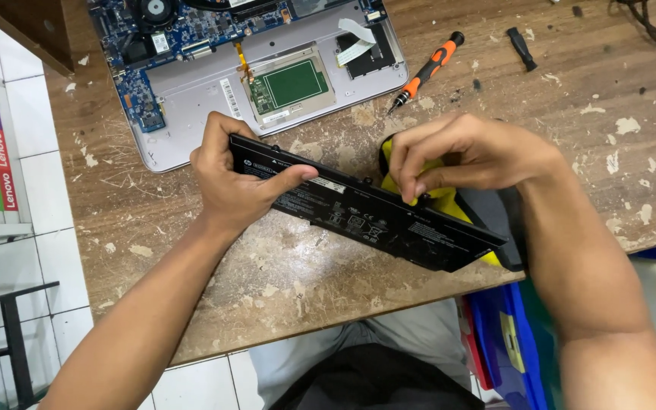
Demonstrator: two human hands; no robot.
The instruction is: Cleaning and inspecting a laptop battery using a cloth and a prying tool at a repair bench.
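Observation:
A long, flat black laptop battery (373, 216) with white printed labels is held above the worn wooden table (282, 273). My left hand (233, 178) grips its left end, thumb across the top face. My right hand (465, 156) pinches a yellow cloth (442, 199) against the battery's upper edge near its middle. A black object lies under the cloth and the battery's right end; I cannot tell what it is.
An opened silver laptop (191, 99) with exposed blue circuit board and green touchpad board lies at the table's far side. An orange-and-black screwdriver (427, 72) and a small black tool (521, 49) lie to its right. Blue containers (506, 342) stand below the table's edge.

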